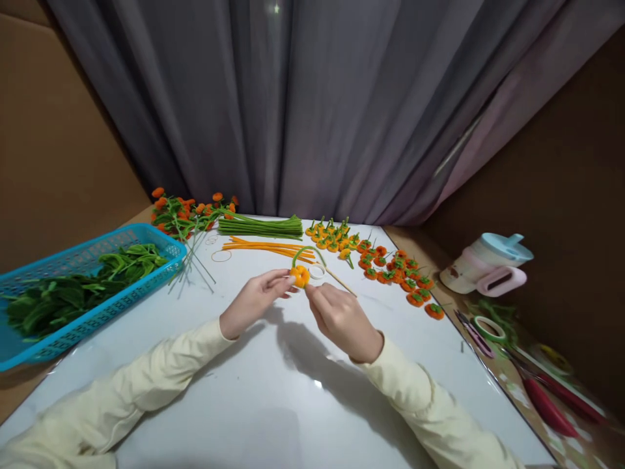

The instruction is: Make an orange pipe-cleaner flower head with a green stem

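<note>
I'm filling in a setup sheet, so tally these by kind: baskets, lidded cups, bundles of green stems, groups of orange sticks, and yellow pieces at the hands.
Blue basket: 1
Lidded cup: 1
Bundle of green stems: 1
Group of orange sticks: 1
Yellow piece at the hands: 1
Total: 5

Behind the held piece [299, 277] lie stems [261, 227]; left, a basket [146, 279]; right, a cup [466, 268].

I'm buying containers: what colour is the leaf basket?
The basket is blue, best seen in the head view.
</note>
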A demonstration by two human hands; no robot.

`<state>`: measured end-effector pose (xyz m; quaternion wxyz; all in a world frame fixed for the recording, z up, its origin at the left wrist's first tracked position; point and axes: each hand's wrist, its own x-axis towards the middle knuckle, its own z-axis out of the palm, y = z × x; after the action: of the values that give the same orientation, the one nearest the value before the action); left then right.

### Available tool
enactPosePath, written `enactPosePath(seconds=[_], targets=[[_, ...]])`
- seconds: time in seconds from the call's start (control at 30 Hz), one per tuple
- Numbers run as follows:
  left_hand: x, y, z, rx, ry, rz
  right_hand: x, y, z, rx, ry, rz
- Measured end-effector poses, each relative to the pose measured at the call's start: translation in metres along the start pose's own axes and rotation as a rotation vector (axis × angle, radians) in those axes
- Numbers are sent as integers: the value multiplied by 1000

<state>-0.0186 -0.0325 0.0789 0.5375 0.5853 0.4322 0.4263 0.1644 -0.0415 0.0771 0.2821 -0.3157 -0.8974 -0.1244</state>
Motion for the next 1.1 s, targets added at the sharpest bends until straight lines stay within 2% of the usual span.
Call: enactPosePath(seconds=[0.1,0.37,0.57,0.7,0.9,1.1], targets=[[-9,8,6,-104,-120,19,4,-15,-1,-47,-45,-68],[-11,10,2,-257,-128,-33,7,-24,-12,18,-94,5],[-12,15,0,-256,-169,-53,7,-25,-20,-24,-77,-5],[-10,15,-3,-151,-113,-45,7,-22,-25,-55,-57,-41],[-9,13,-7,49,-107,-13,11,-15,-29,-84,-58,-194],[-12,14,-7,306,-190,17,11,-6,-28,16,-147,-146]])
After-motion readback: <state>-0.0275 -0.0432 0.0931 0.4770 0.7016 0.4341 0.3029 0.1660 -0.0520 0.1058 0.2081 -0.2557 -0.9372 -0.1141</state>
